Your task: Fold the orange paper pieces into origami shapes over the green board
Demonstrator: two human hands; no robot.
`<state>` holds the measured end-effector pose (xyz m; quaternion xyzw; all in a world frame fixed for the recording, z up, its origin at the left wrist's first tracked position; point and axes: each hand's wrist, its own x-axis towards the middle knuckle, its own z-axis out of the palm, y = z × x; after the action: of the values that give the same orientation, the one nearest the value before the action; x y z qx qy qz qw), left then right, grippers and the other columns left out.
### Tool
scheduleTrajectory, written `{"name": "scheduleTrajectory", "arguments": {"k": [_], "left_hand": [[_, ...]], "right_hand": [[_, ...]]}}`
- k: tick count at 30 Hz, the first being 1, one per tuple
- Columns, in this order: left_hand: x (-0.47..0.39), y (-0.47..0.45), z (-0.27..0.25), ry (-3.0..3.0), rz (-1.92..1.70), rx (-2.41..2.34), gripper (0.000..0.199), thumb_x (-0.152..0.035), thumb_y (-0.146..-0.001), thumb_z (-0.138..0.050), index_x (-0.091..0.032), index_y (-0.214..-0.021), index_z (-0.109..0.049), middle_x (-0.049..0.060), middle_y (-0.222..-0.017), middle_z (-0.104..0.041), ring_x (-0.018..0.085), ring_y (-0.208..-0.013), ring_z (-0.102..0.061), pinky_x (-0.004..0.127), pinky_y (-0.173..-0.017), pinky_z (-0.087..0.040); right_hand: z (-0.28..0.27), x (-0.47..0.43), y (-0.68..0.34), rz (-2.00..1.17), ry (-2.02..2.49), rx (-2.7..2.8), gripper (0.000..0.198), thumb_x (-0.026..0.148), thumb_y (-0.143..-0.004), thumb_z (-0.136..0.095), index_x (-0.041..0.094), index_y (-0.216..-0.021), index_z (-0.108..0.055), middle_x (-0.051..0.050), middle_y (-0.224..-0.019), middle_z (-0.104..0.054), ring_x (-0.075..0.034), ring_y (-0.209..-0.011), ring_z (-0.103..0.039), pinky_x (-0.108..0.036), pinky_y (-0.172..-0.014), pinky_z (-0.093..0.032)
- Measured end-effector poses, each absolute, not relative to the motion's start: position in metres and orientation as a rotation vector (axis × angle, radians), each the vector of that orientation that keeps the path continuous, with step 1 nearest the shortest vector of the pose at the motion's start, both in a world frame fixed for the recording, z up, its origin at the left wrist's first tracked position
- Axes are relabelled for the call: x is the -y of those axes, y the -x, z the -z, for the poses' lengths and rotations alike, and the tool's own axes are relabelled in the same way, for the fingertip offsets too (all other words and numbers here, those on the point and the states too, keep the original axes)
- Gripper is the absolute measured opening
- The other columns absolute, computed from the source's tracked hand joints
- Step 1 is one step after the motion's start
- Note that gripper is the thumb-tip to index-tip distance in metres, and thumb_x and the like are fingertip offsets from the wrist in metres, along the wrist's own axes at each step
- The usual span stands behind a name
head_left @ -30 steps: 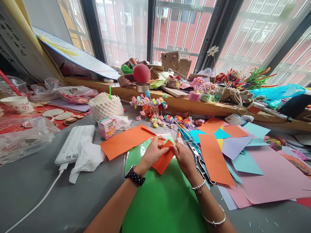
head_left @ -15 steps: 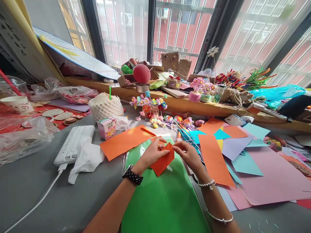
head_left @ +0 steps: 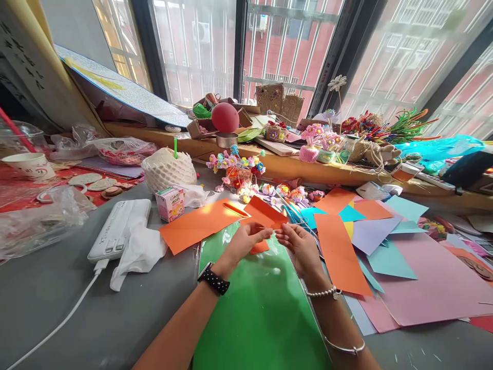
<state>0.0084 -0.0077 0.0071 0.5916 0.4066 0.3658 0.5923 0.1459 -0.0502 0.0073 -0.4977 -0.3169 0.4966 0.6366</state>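
Between my two hands is a creased piece of orange paper (head_left: pixel 265 211), its wider part tilted up beyond my fingers and a small orange part showing below them. My left hand (head_left: pixel 243 243), with a dotted black watch strap at the wrist, pinches its near edge between thumb and fingers. My right hand (head_left: pixel 301 247), wearing silver bracelets, is closed on the paper's right side. Fingers hide the middle of the sheet. Under both hands lies a glossy green mat (head_left: pixel 262 318).
Orange strips (head_left: pixel 200 225) lie left of the mat, with an orange pen (head_left: pixel 235 209) on top. Coloured sheets (head_left: pixel 427 277) spread on the right. A white power bank (head_left: pixel 119 228), tissue (head_left: pixel 140 254) and small pink carton (head_left: pixel 170 203) stand left. Crocheted flowers (head_left: pixel 236 169) sit behind.
The orange paper has turned from pointing down toward me to extending away beyond my fingers. My right hand has lowered slightly and its fingers have curled in.
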Motion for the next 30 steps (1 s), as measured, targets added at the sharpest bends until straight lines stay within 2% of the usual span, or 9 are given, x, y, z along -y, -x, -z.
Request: {"name": "scheduleTrajectory", "arguments": {"k": [3,6,9,13,17,21,24,27,30], "left_hand": [[0.010,-0.009,-0.009,-1.344,-0.876,-0.927,0.027,-0.038,-0.063,-0.063,-0.011,-0.069,-0.059,0.006,-0.072,-0.063,0.021,-0.076,-0.058,0.032,-0.072,-0.045],[0.010,-0.008,-0.010,-1.255,-0.982,-0.846,0.024,-0.031,-0.066,-0.062,-0.012,-0.081,-0.061,0.006,-0.081,-0.064,0.019,-0.078,-0.058,0.031,-0.076,-0.045],[0.010,-0.007,-0.011,-1.221,-1.012,-0.834,0.023,-0.029,-0.069,-0.059,-0.011,-0.084,-0.061,0.007,-0.085,-0.064,0.018,-0.079,-0.059,0.031,-0.077,-0.045],[0.009,-0.007,-0.009,-1.226,-1.042,-0.866,0.025,-0.030,-0.070,-0.057,-0.010,-0.085,-0.058,0.009,-0.088,-0.063,0.018,-0.078,-0.059,0.032,-0.076,-0.045],[0.008,-0.007,-0.006,-1.281,-1.044,-0.891,0.025,-0.031,-0.071,-0.056,-0.011,-0.085,-0.057,0.008,-0.083,-0.062,0.017,-0.075,-0.058,0.030,-0.072,-0.045],[0.008,-0.006,-0.006,-1.351,-1.014,-0.884,0.021,-0.030,-0.071,-0.055,-0.012,-0.080,-0.057,0.005,-0.079,-0.060,0.016,-0.074,-0.056,0.028,-0.070,-0.043],[0.009,-0.006,-0.008,-1.392,-1.000,-0.869,0.019,-0.030,-0.072,-0.054,-0.012,-0.077,-0.056,0.004,-0.077,-0.059,0.015,-0.074,-0.055,0.026,-0.070,-0.042],[0.010,-0.005,-0.009,-1.385,-0.984,-0.886,0.022,-0.029,-0.070,-0.057,-0.012,-0.085,-0.053,0.003,-0.074,-0.059,0.015,-0.073,-0.055,0.026,-0.069,-0.042],[0.010,-0.006,-0.010,-1.352,-0.981,-0.908,0.034,-0.026,-0.068,-0.060,-0.014,-0.097,-0.046,0.000,-0.066,-0.057,0.014,-0.068,-0.057,0.026,-0.067,-0.043]], "right_hand": [[-0.006,0.051,-0.139,-1.184,1.138,0.812,0.023,0.035,-0.063,-0.064,0.014,-0.067,-0.055,0.000,-0.061,-0.062,-0.008,-0.054,-0.056,-0.020,-0.055,-0.045],[-0.004,0.051,-0.138,-1.166,1.176,0.978,0.023,0.036,-0.066,-0.061,0.014,-0.063,-0.053,0.000,-0.058,-0.060,-0.007,-0.050,-0.053,-0.019,-0.051,-0.043],[-0.004,0.050,-0.143,-1.151,1.220,1.180,0.023,0.036,-0.068,-0.059,0.014,-0.065,-0.053,-0.001,-0.061,-0.059,-0.008,-0.052,-0.053,-0.021,-0.052,-0.043],[-0.009,0.052,-0.154,-0.822,1.251,1.350,0.024,0.034,-0.069,-0.058,0.018,-0.087,-0.054,-0.005,-0.084,-0.060,-0.014,-0.072,-0.057,-0.025,-0.061,-0.046],[-0.015,0.055,-0.158,-0.508,1.222,1.563,0.027,0.026,-0.078,-0.048,0.024,-0.105,-0.051,-0.006,-0.103,-0.054,-0.016,-0.088,-0.054,-0.028,-0.069,-0.047],[-0.013,0.056,-0.157,-0.343,1.197,1.815,0.022,0.021,-0.079,-0.047,0.027,-0.096,-0.059,-0.004,-0.098,-0.055,-0.016,-0.091,-0.051,-0.030,-0.076,-0.044],[-0.010,0.054,-0.158,-0.316,1.175,1.872,0.015,0.022,-0.077,-0.053,0.027,-0.086,-0.063,-0.002,-0.087,-0.058,-0.016,-0.084,-0.053,-0.029,-0.075,-0.043],[-0.009,0.054,-0.160,-0.358,1.175,1.832,0.012,0.023,-0.075,-0.055,0.026,-0.082,-0.065,-0.002,-0.081,-0.059,-0.015,-0.078,-0.054,-0.028,-0.071,-0.044],[-0.009,0.052,-0.161,-0.453,1.204,1.756,0.009,0.026,-0.073,-0.057,0.023,-0.076,-0.065,-0.003,-0.078,-0.058,-0.015,-0.075,-0.054,-0.027,-0.067,-0.044]]}}
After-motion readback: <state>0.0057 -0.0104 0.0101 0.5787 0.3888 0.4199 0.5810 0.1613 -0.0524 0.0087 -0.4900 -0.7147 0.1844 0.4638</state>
